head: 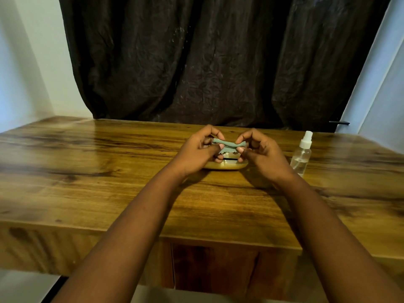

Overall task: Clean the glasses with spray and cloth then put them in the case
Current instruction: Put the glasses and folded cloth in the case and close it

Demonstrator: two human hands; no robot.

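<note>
A folded grey-green cloth [227, 147] with printed markings is pinched between both hands above the middle of the table. My left hand [197, 153] grips its left end and my right hand [260, 153] grips its right end. Directly under the hands lies a tan glasses case [225, 165] on the wood, mostly hidden by the fingers. I cannot tell whether the glasses are inside it. A clear spray bottle [302, 155] with a white nozzle stands upright to the right of my right hand, apart from it.
The wooden table [109, 171] stretches wide to the left and right. A dark curtain [207, 62] hangs behind its far edge. Pale walls flank both sides, and a dark handle [338, 122] sticks out at the far right.
</note>
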